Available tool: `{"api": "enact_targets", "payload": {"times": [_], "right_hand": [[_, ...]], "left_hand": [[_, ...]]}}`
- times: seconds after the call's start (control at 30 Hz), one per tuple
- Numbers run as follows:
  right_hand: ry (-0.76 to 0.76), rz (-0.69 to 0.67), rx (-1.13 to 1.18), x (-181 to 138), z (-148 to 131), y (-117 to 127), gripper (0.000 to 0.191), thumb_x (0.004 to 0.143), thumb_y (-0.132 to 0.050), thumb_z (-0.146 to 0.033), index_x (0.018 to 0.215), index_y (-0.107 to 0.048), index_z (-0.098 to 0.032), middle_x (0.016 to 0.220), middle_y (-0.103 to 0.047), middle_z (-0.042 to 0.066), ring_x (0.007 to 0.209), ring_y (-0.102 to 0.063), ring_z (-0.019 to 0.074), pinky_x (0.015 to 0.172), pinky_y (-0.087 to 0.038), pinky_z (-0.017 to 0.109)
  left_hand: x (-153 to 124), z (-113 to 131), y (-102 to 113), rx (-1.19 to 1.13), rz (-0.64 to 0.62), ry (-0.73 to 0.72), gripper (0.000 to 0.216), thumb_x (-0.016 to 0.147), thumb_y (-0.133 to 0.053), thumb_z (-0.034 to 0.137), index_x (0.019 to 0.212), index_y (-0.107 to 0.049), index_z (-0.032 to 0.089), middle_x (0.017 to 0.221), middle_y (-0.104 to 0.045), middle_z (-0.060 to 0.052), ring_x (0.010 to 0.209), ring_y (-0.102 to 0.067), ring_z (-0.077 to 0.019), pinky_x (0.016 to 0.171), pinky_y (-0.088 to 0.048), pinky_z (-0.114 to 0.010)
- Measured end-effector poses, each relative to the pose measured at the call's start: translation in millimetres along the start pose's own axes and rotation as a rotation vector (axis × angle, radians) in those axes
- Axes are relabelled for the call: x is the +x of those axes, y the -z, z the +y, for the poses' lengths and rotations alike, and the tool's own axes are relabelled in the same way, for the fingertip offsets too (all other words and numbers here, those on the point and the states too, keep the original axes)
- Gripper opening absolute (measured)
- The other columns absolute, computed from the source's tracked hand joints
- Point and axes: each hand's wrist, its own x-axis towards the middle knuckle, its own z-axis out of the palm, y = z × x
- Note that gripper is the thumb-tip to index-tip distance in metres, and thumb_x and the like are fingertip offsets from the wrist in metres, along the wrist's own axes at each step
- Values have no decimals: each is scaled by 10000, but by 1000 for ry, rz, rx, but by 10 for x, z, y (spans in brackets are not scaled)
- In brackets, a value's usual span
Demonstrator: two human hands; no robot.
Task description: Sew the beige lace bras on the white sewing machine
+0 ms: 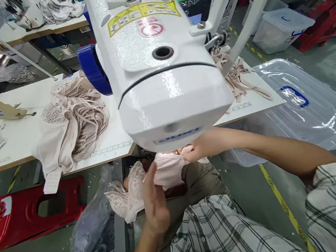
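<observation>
Beneath the sewing machine [170,97], the pale garment [169,170] lies across the lap [203,181]; the loose lace cup [134,187] could slide, dragging it askew. The right hand [199,147] pinches the garment; the left hand [156,205], fingers extended, grips nothing.

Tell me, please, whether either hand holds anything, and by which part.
The right hand grips the beige garment by an edge of its smooth panel; the left hand looks open beside it, with no grip visible.

The left hand [155,203] holds its fingers [150,177] extended above the wrist [154,230], while the right hand [199,146] pinches, forearm [249,140] behind its fingertips [189,155].
</observation>
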Motion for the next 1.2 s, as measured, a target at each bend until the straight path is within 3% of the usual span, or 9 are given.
{"api": "enact_targets", "payload": {"times": [0.1,0.17,0.3,0.37,0.5,0.6,0.7,1.0,1.2], "right_hand": [[63,74,-174,61,22,-11,213,700,-583,-206,519,-470,-204,498,-416,-38,515,-302,105,533,-219,284],[53,64,-192,65,22,-33,291,715,-567,-192,491,-381,-202,473,-347,-44,499,-253,100,526,-192,294],[16,39,-175,52,-24,-36,366,730,-589,-176,499,-305,-195,466,-298,-51,491,-237,90,527,-180,300],[23,52,-179,45,-27,-34,356,727,-599,-171,500,-326,-194,473,-320,-51,498,-247,91,533,-187,300],[36,141,-155,-13,87,-117,177,785,-581,-200,608,-577,-196,568,-517,-22,539,-404,117,559,-281,285],[149,360,-123,-92,251,-268,166,861,-587,-298,930,-713,-214,932,-680,59,880,-598,216,743,-434,325],[244,525,-112,-146,391,-408,207,917,-554,-327,922,-734,-224,1090,-673,93,1137,-554,270,921,-442,412],[206,518,-22,-144,380,-389,142,896,-619,-213,839,-749,-211,1005,-684,63,1030,-599,221,924,-473,392],[473,799,-253,-176,516,-640,187,939,-530,-170,981,-711,-188,1001,-692,74,995,-602,185,896,-478,343]], "left_hand": [[207,-141,121,337,-229,-307,730,879,-613,536,1508,-398,234,1355,-635,-156,1245,-610,-336,1076,-478,-474],[331,-218,162,509,-323,-404,710,828,-721,412,1471,-468,249,1281,-693,-122,1148,-675,-297,1078,-484,-424],[477,-301,207,578,-412,-344,491,793,-768,363,1272,-678,307,1145,-761,-55,1024,-728,-268,1026,-533,-361],[514,-305,226,573,-441,-321,423,799,-763,355,1218,-710,335,1103,-775,-27,994,-739,-256,975,-562,-332],[545,-231,229,655,-449,-424,476,848,-695,269,1319,-632,298,1178,-751,-56,1046,-727,-250,968,-559,-335],[537,-123,185,669,-430,-406,538,868,-645,224,1396,-544,230,1218,-727,-112,1137,-688,-266,988,-543,-361],[522,-18,125,689,-393,-369,527,894,-622,224,1407,-502,203,1225,-720,-129,1138,-686,-259,969,-549,-354],[493,99,-11,712,-350,-314,621,886,-608,159,1472,-409,211,1247,-714,-111,1110,-697,-262,962,-544,-373],[462,162,-36,762,-342,-276,617,885,-611,199,1473,-425,218,1247,-708,-133,1099,-699,-296,911,-565,-391]]}}
